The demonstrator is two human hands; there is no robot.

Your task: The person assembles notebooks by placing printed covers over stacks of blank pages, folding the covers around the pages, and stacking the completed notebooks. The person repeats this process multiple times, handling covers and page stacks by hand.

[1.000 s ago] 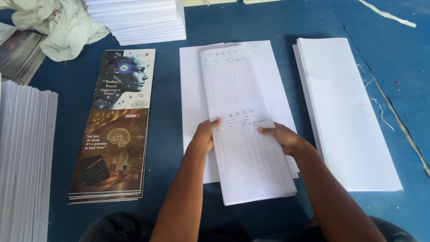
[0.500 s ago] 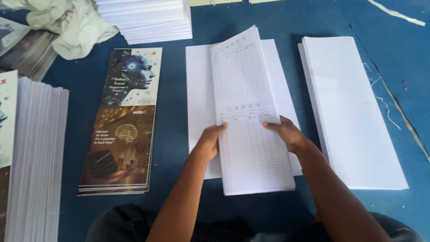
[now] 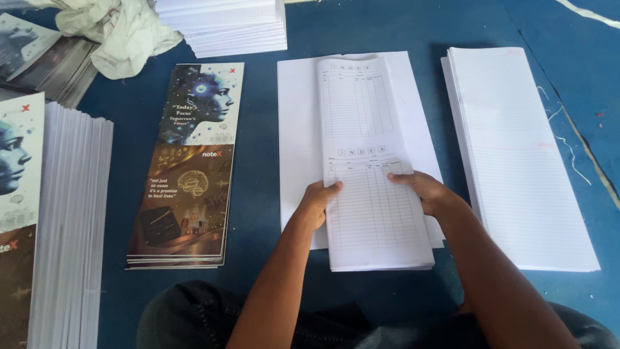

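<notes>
A narrow bundle of white sheets printed with ruled index tables lies lengthwise on a wider blank white sheet on the blue surface. My left hand grips the bundle's left edge near its middle. My right hand holds its right edge, fingers curled over the top sheet. Both forearms reach in from the bottom of the view.
A small stack of dark printed covers with a face and a brain picture lies to the left. A tall pile of assembled books stands far left. A stack of ruled paper lies right, another stack and a crumpled cloth at the back.
The bundle's far end was lifted half a second ago and now lies flat, straighter on the blank sheet. Both hands kept their grip on its edges.
</notes>
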